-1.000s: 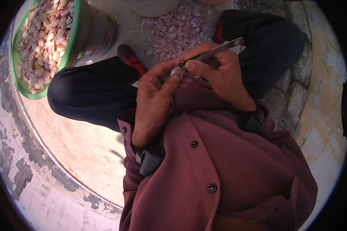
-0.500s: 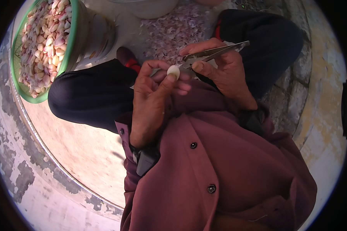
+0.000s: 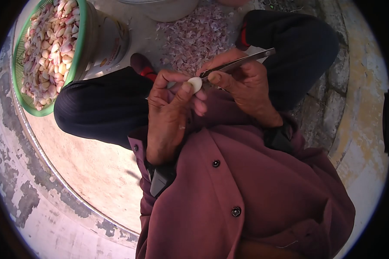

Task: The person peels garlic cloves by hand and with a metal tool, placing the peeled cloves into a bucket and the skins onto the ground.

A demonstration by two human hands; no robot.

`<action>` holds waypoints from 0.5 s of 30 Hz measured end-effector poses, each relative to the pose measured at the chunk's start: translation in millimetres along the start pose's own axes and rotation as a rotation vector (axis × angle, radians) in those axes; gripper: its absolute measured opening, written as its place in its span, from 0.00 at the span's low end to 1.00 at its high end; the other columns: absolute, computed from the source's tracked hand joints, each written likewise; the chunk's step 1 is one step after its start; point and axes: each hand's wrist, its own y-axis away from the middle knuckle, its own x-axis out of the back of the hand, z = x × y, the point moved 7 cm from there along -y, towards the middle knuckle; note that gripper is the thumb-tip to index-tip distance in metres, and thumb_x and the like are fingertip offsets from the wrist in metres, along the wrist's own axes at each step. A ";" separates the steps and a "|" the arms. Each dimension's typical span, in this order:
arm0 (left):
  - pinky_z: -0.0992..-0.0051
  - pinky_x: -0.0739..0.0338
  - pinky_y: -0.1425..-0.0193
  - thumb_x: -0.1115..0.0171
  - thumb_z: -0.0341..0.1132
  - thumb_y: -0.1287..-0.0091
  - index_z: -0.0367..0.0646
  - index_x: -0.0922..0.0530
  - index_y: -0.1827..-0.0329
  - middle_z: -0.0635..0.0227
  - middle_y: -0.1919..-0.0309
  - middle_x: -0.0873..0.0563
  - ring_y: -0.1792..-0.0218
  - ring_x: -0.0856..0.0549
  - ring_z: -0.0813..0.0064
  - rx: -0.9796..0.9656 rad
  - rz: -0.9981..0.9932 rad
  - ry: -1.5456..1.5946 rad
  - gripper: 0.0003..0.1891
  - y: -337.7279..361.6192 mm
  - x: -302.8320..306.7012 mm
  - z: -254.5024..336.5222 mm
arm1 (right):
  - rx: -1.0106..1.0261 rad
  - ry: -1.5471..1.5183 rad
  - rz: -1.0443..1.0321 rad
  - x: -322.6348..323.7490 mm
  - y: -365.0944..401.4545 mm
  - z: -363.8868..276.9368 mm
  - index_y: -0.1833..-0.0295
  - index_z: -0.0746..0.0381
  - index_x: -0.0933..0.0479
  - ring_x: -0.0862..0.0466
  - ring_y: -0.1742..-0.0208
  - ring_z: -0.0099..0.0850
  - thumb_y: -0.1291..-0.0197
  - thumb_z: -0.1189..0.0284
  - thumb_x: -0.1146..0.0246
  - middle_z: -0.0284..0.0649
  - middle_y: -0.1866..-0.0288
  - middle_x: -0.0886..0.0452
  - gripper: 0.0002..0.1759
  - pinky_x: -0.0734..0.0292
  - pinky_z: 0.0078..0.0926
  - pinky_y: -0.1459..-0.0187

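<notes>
Between the thumb and fingers of my left hand is a smooth white garlic clove, its skin off on the side that shows. My right hand grips a pair of metal tweezers, thumb on one arm and fingers on the other. The arms are squeezed nearly together. Their tips lie right at the upper right edge of the clove; whether they pinch anything there is too small to tell.
At the upper left, a green basket full of unpeeled garlic cloves sits on a bucket. Loose garlic skins cover the ground ahead, beside a pale basin. My bent knees flank the hands.
The tweezers' arms have closed from a visible gap, and my right hand has moved slightly left. The clove has turned a little in my left hand.
</notes>
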 end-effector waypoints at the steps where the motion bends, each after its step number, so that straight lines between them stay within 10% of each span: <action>1: 0.78 0.20 0.70 0.41 0.27 0.29 0.38 0.28 0.51 0.52 0.68 0.14 0.74 0.15 0.72 0.002 -0.003 -0.013 0.07 0.2 -0.2 0.1 | 0.000 0.000 0.000 0.1 0.1 0.2 0.55 0.67 0.21 0.16 0.61 0.23 0.36 0.74 0.34 0.39 0.63 0.16 0.08 0.21 0.19 0.59; 15: 0.80 0.21 0.66 0.40 0.29 0.29 0.39 0.27 0.53 0.61 0.64 0.17 0.71 0.16 0.76 0.058 0.027 -0.009 0.07 -3.3 -4.8 -6.7 | 0.032 0.118 0.048 4.5 -1.5 2.5 0.55 0.66 0.20 0.17 0.62 0.21 0.35 0.74 0.34 0.37 0.62 0.16 0.08 0.22 0.18 0.62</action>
